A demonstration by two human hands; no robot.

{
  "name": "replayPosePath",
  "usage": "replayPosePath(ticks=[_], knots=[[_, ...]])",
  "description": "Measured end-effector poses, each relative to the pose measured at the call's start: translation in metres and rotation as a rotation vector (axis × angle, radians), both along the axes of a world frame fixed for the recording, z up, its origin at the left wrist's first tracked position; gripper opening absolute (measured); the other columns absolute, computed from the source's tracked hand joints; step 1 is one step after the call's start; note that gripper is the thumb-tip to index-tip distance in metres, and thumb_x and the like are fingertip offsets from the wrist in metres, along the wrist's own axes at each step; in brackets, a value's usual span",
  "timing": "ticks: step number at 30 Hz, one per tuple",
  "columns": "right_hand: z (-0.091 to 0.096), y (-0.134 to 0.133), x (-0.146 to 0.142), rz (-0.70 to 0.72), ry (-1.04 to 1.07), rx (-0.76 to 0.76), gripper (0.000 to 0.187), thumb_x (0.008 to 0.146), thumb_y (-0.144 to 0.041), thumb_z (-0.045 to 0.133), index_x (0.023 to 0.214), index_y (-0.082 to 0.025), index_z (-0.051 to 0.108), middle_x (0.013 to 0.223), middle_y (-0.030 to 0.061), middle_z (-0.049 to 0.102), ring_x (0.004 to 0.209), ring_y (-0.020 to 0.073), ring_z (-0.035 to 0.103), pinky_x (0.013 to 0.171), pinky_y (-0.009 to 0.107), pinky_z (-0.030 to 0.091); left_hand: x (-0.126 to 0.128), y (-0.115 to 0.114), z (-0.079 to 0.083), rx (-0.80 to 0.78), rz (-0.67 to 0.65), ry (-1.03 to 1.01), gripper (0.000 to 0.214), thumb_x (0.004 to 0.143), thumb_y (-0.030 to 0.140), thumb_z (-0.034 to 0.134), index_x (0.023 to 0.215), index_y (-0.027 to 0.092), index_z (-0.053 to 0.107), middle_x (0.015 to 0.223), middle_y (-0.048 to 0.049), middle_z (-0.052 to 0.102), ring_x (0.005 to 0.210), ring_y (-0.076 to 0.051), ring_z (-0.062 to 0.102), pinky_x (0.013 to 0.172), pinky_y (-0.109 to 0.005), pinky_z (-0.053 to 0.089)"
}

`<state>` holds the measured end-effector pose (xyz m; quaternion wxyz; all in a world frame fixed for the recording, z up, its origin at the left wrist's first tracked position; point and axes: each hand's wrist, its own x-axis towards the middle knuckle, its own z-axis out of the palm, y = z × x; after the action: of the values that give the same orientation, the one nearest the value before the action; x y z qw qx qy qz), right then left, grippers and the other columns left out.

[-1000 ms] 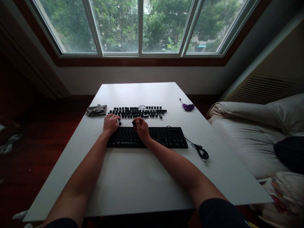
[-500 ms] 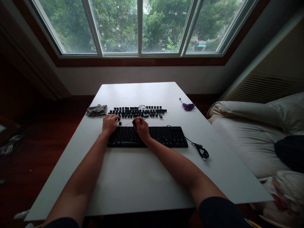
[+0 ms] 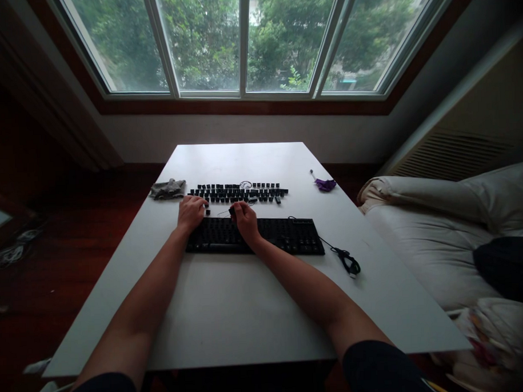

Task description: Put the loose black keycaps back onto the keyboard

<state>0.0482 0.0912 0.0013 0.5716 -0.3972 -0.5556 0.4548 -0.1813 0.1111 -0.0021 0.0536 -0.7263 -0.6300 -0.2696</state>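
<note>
A black keyboard [image 3: 284,236] lies across the white table, with many of its keycaps off and laid out behind it. My left hand [image 3: 190,214] is over the keyboard's far left corner, fingers bent and pinching a black keycap [image 3: 205,203]. Another loose keycap [image 3: 208,212] lies just in front of those fingertips. Above the keyboard's back edge, my right hand [image 3: 246,224] is closed on a small dark tool [image 3: 231,211] with thin wires, which looks like a keycap puller. Its fingers partly hide it.
Rows of black keycaps [image 3: 227,192] lie behind the keyboard. A grey cloth [image 3: 168,189] is at the table's left edge. On the right are a purple cloth [image 3: 325,185], a thin stick [image 3: 313,174] and the coiled USB cable [image 3: 347,263]. A sofa [image 3: 411,242] flanks the table.
Both hands keep almost the same place and grip. The whole view has shifted very slightly as the head moved.
</note>
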Motion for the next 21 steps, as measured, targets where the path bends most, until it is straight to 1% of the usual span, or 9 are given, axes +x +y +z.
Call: replayPosePath(ticks=[5,8,14,21], knots=[[0.0002,-0.0004,0.0005,0.000,-0.016,-0.004,0.046,0.093,-0.065,0.049,0.085,-0.021,0.062,0.066,-0.0018,0.058,0.059,0.0146,0.060,0.058,0.025,0.048,0.0001,0.0010,-0.0016,-0.025,-0.029,-0.006,0.028,0.091,0.020,0.051,0.102,0.025,0.077,0.105,-0.0054,0.076,0.105,-0.028,0.060,0.097,-0.045,0.042],[0.0002,-0.0006,0.0006,-0.002,-0.019,-0.001,0.046,0.093,-0.064,0.049,0.086,-0.022,0.062,0.066,-0.0017,0.058,0.060,0.0148,0.060,0.058,0.025,0.048,0.0001,0.0011,-0.0021,-0.055,-0.032,-0.009,0.029,0.089,0.020,0.052,0.103,0.026,0.076,0.103,-0.0047,0.077,0.100,-0.027,0.063,0.096,-0.044,0.042],[0.0016,-0.0011,0.0009,-0.010,-0.036,-0.006,0.046,0.093,-0.065,0.048,0.086,-0.022,0.062,0.065,-0.0017,0.059,0.060,0.0151,0.061,0.059,0.025,0.048,0.0023,-0.0002,-0.0014,-0.097,-0.024,-0.016,0.032,0.086,0.022,0.053,0.108,0.027,0.077,0.090,-0.0040,0.078,0.093,-0.027,0.066,0.096,-0.045,0.041],[0.0005,-0.0005,0.0003,-0.005,-0.020,0.003,0.045,0.093,-0.064,0.049,0.085,-0.022,0.062,0.065,-0.0016,0.058,0.059,0.0148,0.060,0.058,0.026,0.046,0.0061,-0.0009,-0.0017,-0.119,-0.050,-0.043,0.034,0.088,0.023,0.053,0.114,0.028,0.074,0.097,-0.0013,0.079,0.092,-0.025,0.067,0.098,-0.044,0.041]])
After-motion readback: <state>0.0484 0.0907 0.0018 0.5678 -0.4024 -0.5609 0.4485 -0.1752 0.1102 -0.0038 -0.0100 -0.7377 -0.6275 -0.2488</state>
